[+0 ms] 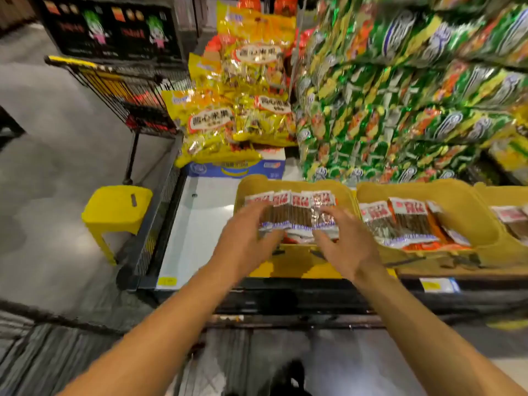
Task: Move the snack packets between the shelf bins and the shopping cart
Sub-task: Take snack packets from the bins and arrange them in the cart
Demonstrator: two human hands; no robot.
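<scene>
A row of brown snack packets [291,210] with red-and-white tops stands in the leftmost yellow bin [343,192] on the low shelf. My left hand [248,232] reaches over the left end of that row, fingers spread and touching the packets. My right hand [343,238] covers the right end, fingers spread too. Motion blur hides whether either hand grips a packet. The second yellow bin [468,201] holds more of the same packets [405,221]. The black wire shopping cart [125,92] with a yellow handle stands at the upper left, red packs inside.
Yellow rice-cracker bags [245,104] are piled beyond the bin on a blue-and-white carton [234,168]. Green snack bags [400,104] fill the shelves at the right. A yellow stool [117,212] stands on the grey floor by the shelf's left end. A bare white shelf surface [200,224] lies left of the bin.
</scene>
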